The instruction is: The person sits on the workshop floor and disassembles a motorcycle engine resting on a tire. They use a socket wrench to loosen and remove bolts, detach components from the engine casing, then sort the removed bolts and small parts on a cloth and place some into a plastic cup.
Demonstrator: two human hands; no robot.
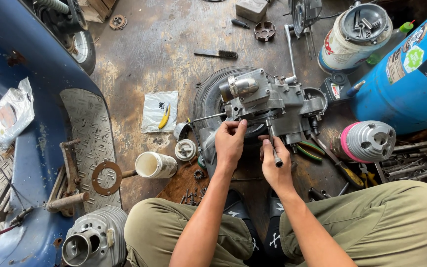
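A person sits on the stained concrete floor with both knees up, working on a grey cast-metal engine block that rests on a small black rubber tyre straight ahead. The left hand reaches up to the near edge of the block, its fingertips pinched together against the casing; whether they hold a small part there cannot be told. The right hand is closed around a slim steel socket wrench, which stands nearly upright with its top end meeting the underside of the block. The 2 hands lie just beside each other, apart.

A pair of green-handled pliers lies just right of the wrench, under the block. Further right, a silver finned metal cylinder with a pink band lies on its side near a blue plastic drum. A white tin holding loose metal parts stands beyond the block.

To the left of the tyre lie a clear plastic bag with a yellow piece inside, a white plastic jar on its side and a rust-brown ring gasket. A blue scooter body fills the left edge, and another finned grey cylinder sits by the left knee.
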